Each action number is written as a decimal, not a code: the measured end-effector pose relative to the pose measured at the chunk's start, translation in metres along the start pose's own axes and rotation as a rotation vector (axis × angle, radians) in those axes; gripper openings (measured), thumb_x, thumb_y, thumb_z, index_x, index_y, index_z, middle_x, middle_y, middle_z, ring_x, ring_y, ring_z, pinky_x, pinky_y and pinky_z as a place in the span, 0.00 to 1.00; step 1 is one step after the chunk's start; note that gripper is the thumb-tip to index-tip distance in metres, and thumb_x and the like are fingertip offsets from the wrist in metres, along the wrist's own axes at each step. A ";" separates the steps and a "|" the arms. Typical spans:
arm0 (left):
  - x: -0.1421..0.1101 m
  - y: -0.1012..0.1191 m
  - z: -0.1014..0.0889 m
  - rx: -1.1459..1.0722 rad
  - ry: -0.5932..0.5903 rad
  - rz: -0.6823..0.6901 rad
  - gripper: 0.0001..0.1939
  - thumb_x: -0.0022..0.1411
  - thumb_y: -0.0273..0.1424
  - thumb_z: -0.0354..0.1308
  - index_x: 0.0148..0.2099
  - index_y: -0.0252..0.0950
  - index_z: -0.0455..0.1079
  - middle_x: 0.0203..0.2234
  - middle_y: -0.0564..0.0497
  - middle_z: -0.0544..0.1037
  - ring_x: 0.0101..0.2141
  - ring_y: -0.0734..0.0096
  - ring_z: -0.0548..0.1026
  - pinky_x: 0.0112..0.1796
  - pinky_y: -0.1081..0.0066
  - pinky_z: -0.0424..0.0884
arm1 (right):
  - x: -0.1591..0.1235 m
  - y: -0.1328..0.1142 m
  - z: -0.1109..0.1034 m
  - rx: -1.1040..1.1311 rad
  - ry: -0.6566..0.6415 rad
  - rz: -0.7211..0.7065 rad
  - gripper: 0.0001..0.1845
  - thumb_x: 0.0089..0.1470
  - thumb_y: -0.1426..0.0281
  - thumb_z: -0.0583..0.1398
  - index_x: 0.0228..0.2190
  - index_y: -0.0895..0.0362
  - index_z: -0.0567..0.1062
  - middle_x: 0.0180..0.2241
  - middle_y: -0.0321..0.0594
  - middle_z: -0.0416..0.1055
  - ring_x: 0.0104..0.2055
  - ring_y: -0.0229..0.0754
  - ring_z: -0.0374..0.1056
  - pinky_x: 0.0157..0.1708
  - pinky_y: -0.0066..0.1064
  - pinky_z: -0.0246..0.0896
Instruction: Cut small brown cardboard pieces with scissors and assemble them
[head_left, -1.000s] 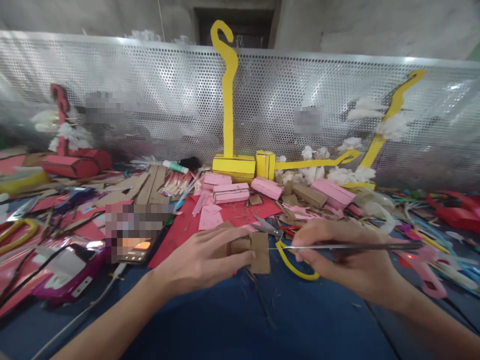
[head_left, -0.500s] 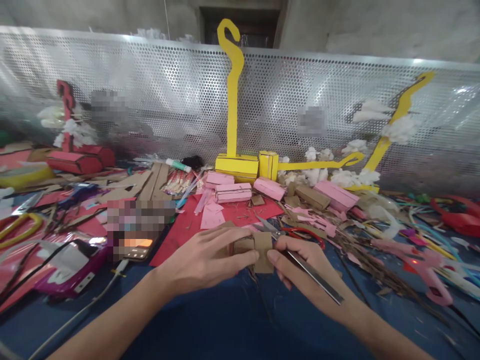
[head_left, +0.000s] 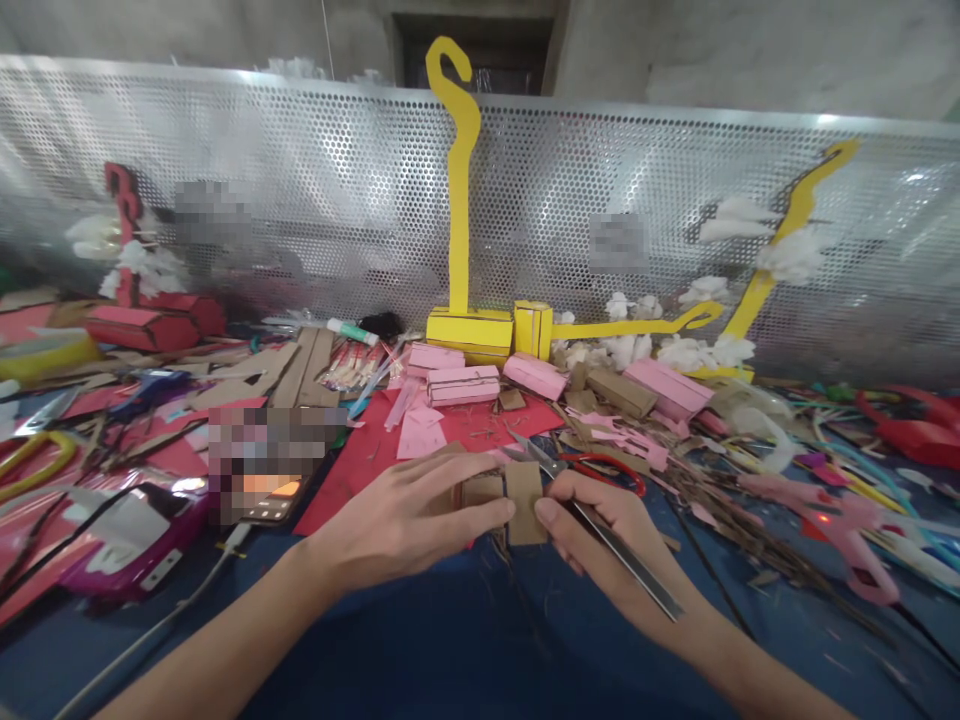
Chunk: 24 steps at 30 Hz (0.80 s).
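My left hand point(head_left: 409, 520) is closed around a small brown cardboard box point(head_left: 482, 489), its fingers lying over the top and side. Just right of the box, a flat cardboard piece point(head_left: 526, 500) is pinched at its right edge between the thumb and fingers of my right hand point(head_left: 600, 530). A slim silver tool point(head_left: 634, 565), whose exact kind I cannot make out, also runs through my right hand and lies across the palm toward the wrist. Open scissors blades point(head_left: 546, 460) show behind the cardboard piece, with red handles point(head_left: 611, 467) to their right.
Pink paper-covered boxes point(head_left: 463, 385) and yellow hook-shaped models point(head_left: 460, 210) stand behind. A pink glue gun point(head_left: 832, 520) with a red light lies right. A phone point(head_left: 274, 490) on a cable and a purple-and-white device point(head_left: 135, 540) lie left. A perforated metal panel point(head_left: 315, 200) closes the back.
Nearly nothing differs. The whole view has shifted slightly, so things sit a little further left; both hands keep the same hold on the cardboard.
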<state>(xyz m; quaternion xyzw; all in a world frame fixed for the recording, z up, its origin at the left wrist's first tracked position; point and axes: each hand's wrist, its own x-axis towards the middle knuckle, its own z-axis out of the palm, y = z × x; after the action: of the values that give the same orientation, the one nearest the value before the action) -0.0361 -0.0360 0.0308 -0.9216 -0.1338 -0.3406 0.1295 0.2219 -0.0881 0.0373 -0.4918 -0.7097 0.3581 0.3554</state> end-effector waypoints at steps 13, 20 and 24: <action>-0.003 -0.001 0.002 -0.001 0.014 -0.003 0.18 0.70 0.22 0.55 0.58 0.41 0.70 0.58 0.40 0.72 0.55 0.61 0.76 0.47 0.62 0.81 | 0.000 -0.002 0.004 0.013 0.045 0.012 0.22 0.65 0.50 0.56 0.28 0.54 0.70 0.22 0.32 0.65 0.23 0.37 0.63 0.22 0.27 0.57; -0.002 0.000 0.001 -0.004 0.013 -0.013 0.18 0.71 0.23 0.53 0.59 0.41 0.70 0.58 0.41 0.72 0.56 0.61 0.75 0.47 0.62 0.81 | 0.000 0.002 0.007 0.027 0.024 0.008 0.22 0.66 0.51 0.56 0.29 0.54 0.70 0.23 0.32 0.66 0.24 0.37 0.64 0.23 0.27 0.58; -0.001 0.000 0.000 0.005 0.011 -0.009 0.17 0.70 0.23 0.53 0.58 0.41 0.71 0.57 0.41 0.73 0.53 0.62 0.77 0.46 0.63 0.82 | -0.003 0.000 -0.005 0.089 0.148 -0.118 0.26 0.70 0.48 0.47 0.48 0.53 0.74 0.26 0.35 0.68 0.26 0.39 0.65 0.26 0.30 0.62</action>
<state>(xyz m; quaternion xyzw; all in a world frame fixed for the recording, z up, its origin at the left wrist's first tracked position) -0.0369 -0.0360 0.0295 -0.9187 -0.1382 -0.3460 0.1312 0.2268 -0.0898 0.0394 -0.4580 -0.6924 0.3306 0.4489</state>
